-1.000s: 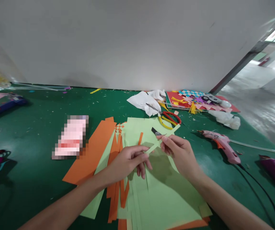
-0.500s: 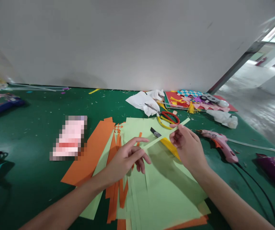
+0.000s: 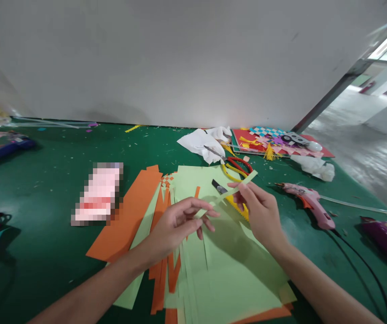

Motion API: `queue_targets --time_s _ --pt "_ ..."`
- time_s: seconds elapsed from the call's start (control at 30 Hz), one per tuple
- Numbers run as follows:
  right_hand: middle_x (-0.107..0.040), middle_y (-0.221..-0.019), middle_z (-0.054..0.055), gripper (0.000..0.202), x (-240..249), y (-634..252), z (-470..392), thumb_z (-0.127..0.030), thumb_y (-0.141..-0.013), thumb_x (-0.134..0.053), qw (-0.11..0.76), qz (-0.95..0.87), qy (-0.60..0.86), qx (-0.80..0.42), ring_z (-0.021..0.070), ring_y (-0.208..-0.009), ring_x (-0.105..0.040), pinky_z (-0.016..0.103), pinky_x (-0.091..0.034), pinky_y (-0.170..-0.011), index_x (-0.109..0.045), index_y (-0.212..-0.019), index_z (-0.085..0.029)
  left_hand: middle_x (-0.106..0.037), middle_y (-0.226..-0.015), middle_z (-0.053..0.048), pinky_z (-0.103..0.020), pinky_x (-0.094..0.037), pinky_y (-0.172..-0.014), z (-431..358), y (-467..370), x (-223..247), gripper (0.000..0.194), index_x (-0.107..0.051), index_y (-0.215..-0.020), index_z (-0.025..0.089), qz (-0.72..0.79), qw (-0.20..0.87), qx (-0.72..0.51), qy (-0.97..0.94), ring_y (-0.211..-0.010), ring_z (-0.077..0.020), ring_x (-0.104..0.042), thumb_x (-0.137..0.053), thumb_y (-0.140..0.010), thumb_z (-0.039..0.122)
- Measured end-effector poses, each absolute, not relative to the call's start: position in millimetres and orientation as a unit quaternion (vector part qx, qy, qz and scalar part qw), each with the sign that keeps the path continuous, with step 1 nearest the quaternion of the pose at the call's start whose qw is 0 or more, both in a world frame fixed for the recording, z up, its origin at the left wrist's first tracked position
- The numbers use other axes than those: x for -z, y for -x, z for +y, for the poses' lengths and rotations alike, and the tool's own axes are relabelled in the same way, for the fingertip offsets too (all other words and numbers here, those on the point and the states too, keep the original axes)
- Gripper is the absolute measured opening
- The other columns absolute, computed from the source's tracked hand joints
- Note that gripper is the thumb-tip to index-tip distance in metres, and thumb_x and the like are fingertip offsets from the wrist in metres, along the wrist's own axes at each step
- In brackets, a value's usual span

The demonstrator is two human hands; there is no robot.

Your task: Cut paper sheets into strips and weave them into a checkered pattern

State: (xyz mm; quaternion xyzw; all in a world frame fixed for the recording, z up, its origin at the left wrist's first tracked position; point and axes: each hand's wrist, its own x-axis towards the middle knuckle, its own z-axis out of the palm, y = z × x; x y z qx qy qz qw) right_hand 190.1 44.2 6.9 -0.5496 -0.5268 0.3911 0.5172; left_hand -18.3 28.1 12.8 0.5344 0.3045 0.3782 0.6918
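A narrow light-green paper strip (image 3: 227, 196) slants between my two hands above a pile of green paper. My right hand (image 3: 257, 209) pinches it near the upper end, and a short tip sticks out past the fingers. At the lower end, my left hand (image 3: 186, 222) has the strip between its thumb and loosely bent fingers. Below lies a large light-green paper sheet (image 3: 240, 279). A yellow utility knife (image 3: 237, 206) rests on the sheet, partly hidden by my right hand. Orange paper strips (image 3: 159, 265) lie under and beside my left arm.
Red-and-yellow-handled scissors (image 3: 239, 165) lie by crumpled white tissue (image 3: 202, 143). To the right are a pink glue gun (image 3: 310, 203) with a cord and a purple tool (image 3: 384, 238). A pixelated pink object (image 3: 99, 193) and an orange sheet (image 3: 129, 211) lie left. Craft pieces (image 3: 274, 141) sit behind.
The strip has moved a little left and down with my right hand. My left thumb and fingers have come together around its lower end.
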Motion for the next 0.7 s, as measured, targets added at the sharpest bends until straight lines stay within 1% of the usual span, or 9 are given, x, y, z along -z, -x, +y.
queue_targets --time_s 0.07,0.1,0.17,0.2,0.27,0.37,0.47,0.57,0.7 --pt "-0.05 -0.066 -0.001 0.026 -7.8 -188.1 40.5 -0.038 -0.091 -0.053 0.486 -0.591 0.543 -0.346 0.0117 -0.058 -0.043 0.026 -0.033 -0.053 -0.072 -0.085 -0.022 -0.071 -0.094 -0.009 -0.024 -0.049 -0.063 27.8 17.4 -15.4 0.013 -0.062 -0.098 0.016 0.334 0.682 -0.364 -0.54 -0.071 -0.0139 -0.065 -0.055 -0.091 0.023" --pt "-0.049 -0.066 -0.001 0.026 -8.3 -186.8 39.0 -0.036 -0.091 -0.053 0.476 -0.616 0.533 -0.332 0.012 -0.059 -0.044 0.027 -0.034 -0.055 -0.071 -0.079 -0.021 -0.071 -0.082 -0.006 -0.023 -0.048 -0.059 27.8 17.1 -16.2 0.015 -0.064 -0.094 0.015 0.347 0.675 -0.357 -0.544 -0.063 -0.012 -0.063 -0.055 -0.091 0.027" --pt "-0.048 -0.066 0.0 0.028 -9.4 -183.7 36.6 -0.033 -0.09 -0.054 0.459 -0.656 0.508 -0.318 0.0126 -0.062 -0.047 0.027 -0.035 -0.057 -0.067 -0.068 -0.02 -0.063 -0.063 -0.001 -0.021 -0.043 -0.051 28.1 16.9 -16.4 0.02 -0.067 -0.087 0.015 0.372 0.658 -0.348 -0.555 -0.051 -0.0091 -0.054 -0.056 -0.09 0.032" --pt "-0.048 -0.066 0.0 0.029 -9.7 -181.8 35.7 -0.031 -0.09 -0.055 0.448 -0.673 0.497 -0.315 0.0128 -0.062 -0.048 0.027 -0.035 -0.057 -0.065 -0.065 -0.019 -0.06 -0.059 0.0 -0.02 -0.04 -0.048 28.4 16.9 -16.2 0.021 -0.068 -0.085 0.015 0.383 0.647 -0.348 -0.56 -0.05 -0.0086 -0.051 -0.058 -0.088 0.033" --pt "-0.05 -0.066 0.0 0.028 -10.0 -177.6 34.2 -0.029 -0.088 -0.057 0.428 -0.702 0.475 -0.314 0.0124 -0.062 -0.048 0.026 -0.035 -0.057 -0.062 -0.063 -0.019 -0.059 -0.063 0.0 -0.019 -0.037 -0.047 29.1 17.1 -15.4 0.018 -0.07 -0.083 0.016 0.398 0.624 -0.354 -0.572 -0.053 -0.0087 -0.049 -0.062 -0.085 0.031" --pt "-0.048 -0.061 -0.001 0.029 -9.0 -171.4 32.2 -0.025 -0.087 -0.058 0.415 -0.73 0.443 -0.313 0.0118 -0.059 -0.045 0.025 -0.033 -0.055 -0.058 -0.059 -0.018 -0.063 -0.078 -0.002 -0.019 -0.041 -0.055 29.9 16.7 -14.7 0.009 -0.071 -0.082 0.017 0.387 0.596 -0.37 -0.599 -0.066 -0.01 -0.054 -0.066 -0.082 0.026" --pt "-0.047 -0.058 -0.002 0.031 -6.7 -167.6 30.7 -0.021 -0.087 -0.054 0.414 -0.744 0.422 -0.312 0.0113 -0.057 -0.042 0.025 -0.031 -0.053 -0.051 -0.057 -0.019 -0.064 -0.085 -0.003 -0.02 -0.044 -0.061 29.7 15.9 -15.8 0.008 -0.071 -0.086 0.019 0.36 0.613 -0.367 -0.6 -0.068 -0.0102 -0.057 -0.067 -0.082 0.025" --pt "-0.046 -0.057 -0.003 0.03 -4.9 -167.1 30.1 -0.021 -0.088 -0.051 0.399 -0.749 0.426 -0.314 0.0111 -0.056 -0.041 0.025 -0.031 -0.053 -0.049 -0.058 -0.019 -0.065 -0.084 -0.003 -0.021 -0.045 -0.056 29.0 15.6 -17.7 0.012 -0.07 -0.085 0.017 0.365 0.644 -0.347 -0.576 -0.06 -0.0091 -0.058 -0.065 -0.084 0.028" --pt "-0.044 -0.057 -0.002 0.033 -3.3 -167.9 30.0 -0.026 -0.09 -0.051 0.386 -0.753 0.434 -0.309 0.0115 -0.056 -0.041 0.025 -0.031 -0.054 -0.047 -0.058 -0.019 -0.062 -0.072 -0.001 -0.02 -0.041 -0.051 28.5 16.5 -16.9 0.02 -0.069 -0.08 0.016 0.396 0.635 -0.335 -0.573 -0.054 -0.0086 -0.052 -0.062 -0.084 0.033"
